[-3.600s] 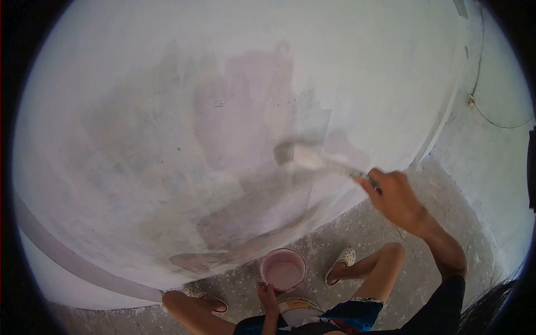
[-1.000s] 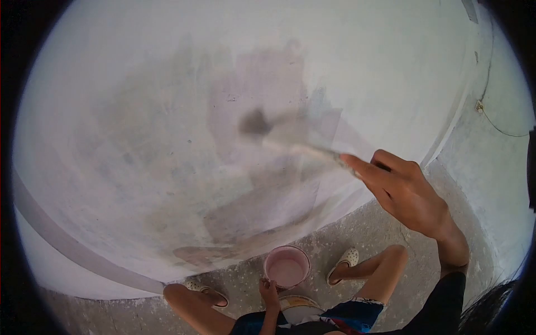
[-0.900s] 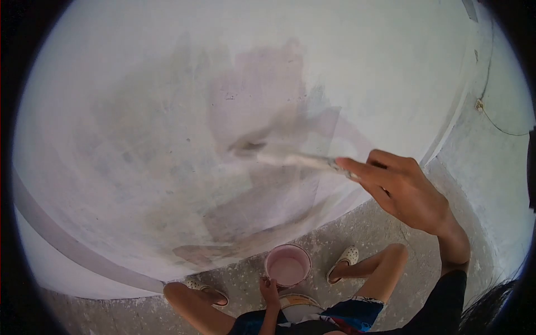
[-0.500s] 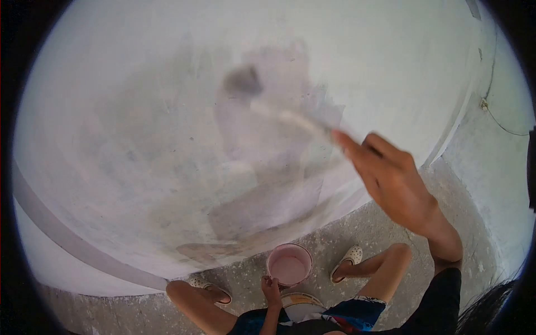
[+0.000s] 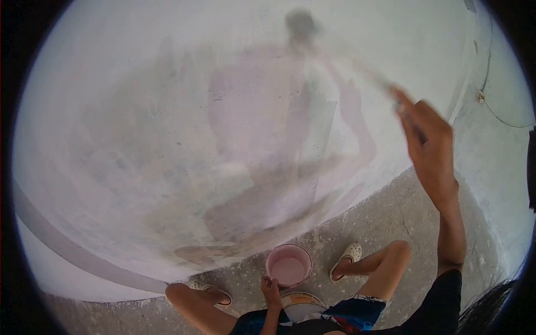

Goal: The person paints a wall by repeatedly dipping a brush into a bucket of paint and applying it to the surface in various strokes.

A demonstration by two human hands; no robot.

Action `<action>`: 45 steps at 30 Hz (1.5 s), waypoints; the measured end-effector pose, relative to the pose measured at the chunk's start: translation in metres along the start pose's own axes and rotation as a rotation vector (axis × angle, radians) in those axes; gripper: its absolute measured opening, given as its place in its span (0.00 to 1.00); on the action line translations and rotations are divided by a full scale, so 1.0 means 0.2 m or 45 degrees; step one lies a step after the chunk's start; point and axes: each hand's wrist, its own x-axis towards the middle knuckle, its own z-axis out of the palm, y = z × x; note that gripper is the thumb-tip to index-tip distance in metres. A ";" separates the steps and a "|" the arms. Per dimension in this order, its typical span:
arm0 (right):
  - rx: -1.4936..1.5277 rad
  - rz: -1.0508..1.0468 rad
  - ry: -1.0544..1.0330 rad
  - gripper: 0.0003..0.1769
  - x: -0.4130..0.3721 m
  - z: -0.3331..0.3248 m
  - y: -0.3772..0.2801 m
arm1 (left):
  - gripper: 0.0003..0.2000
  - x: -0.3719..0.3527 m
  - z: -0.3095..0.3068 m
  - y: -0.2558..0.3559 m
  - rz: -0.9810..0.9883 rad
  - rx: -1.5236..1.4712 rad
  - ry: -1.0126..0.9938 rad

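Head view. Clamps right hand (image 5: pixel 430 145) on paintbrush (image 5: pixel 365 68), bristles blurred high on wall (image 5: pixel 139 139); pinches near rim of pink paint bucket (image 5: pixel 288 267) with left hand (image 5: pixel 272 287), on concrete floor (image 5: pixel 385 218) at wall's foot. Risks flinging drips downward from a fast raised stroke, or tipping the bucket with a tug.

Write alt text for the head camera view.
The right hand holds a motion-blurred paintbrush high against a patchy wall. The left hand grips the rim of a pink bucket on the concrete floor, between the person's shoes.

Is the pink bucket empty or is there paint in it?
Not empty: pale pink liquid sits inside the upright bucket, below its rim.
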 end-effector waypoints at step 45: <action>-0.107 0.205 0.249 0.17 -0.13 0.04 0.25 | 0.07 -0.04 0.02 0.05 -0.069 0.069 -0.007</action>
